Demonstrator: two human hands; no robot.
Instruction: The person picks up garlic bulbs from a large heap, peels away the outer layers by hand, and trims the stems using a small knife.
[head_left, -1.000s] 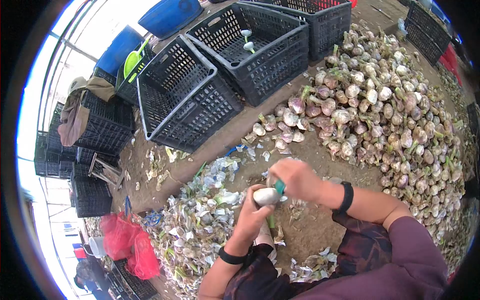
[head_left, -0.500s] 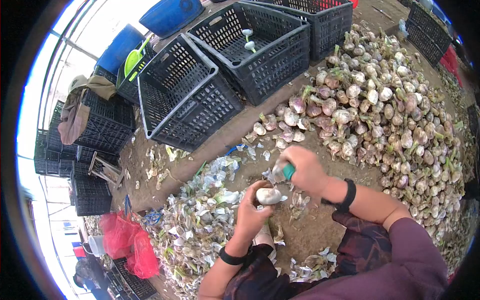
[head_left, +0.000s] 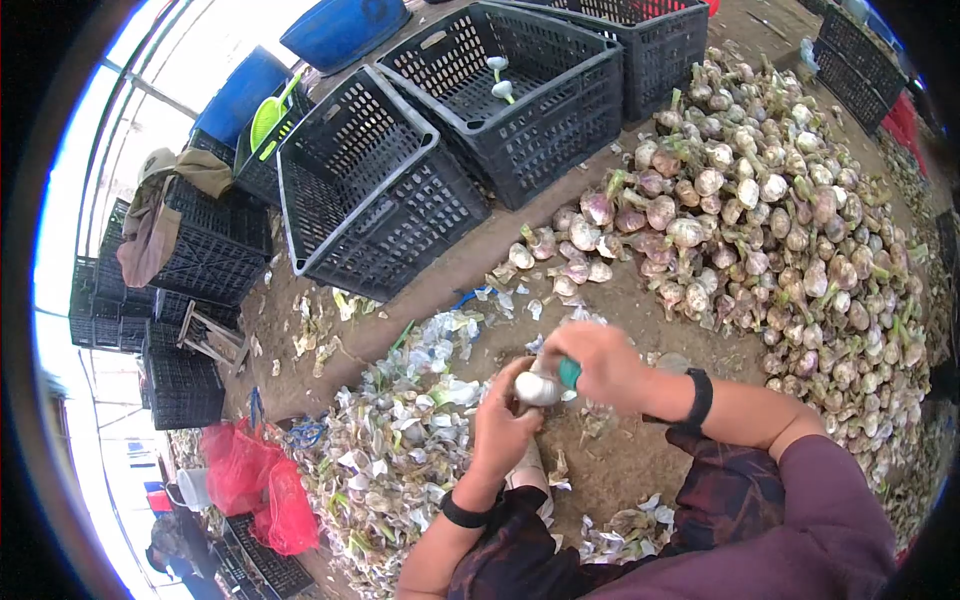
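Observation:
A white garlic bulb point(head_left: 537, 389) is held in my left hand point(head_left: 503, 425), its fingers curled round the bulb. Close against it on the right, my right hand point(head_left: 607, 367) is closed on a green-handled tool point(head_left: 569, 373); the tool's working end cannot be made out. Below and left of the hands lies a heap of papery garlic peelings point(head_left: 400, 450). To the upper right spreads a large pile of unpeeled garlic point(head_left: 790, 220). Two pale bulbs point(head_left: 502, 90) rest inside a black crate point(head_left: 545, 120).
Another black crate point(head_left: 390, 225) stands left of the first, with blue tubs point(head_left: 345, 30) behind. Stacked crates point(head_left: 215, 240) with a cloth point(head_left: 150, 245) are at the left. Red mesh bags point(head_left: 285, 505) lie lower left. A further crate point(head_left: 665, 60) stands at the top.
My right hand has moved down and left with the green-handled tool, up to the bulb. The bulb has turned slightly in my left hand, which has barely moved.

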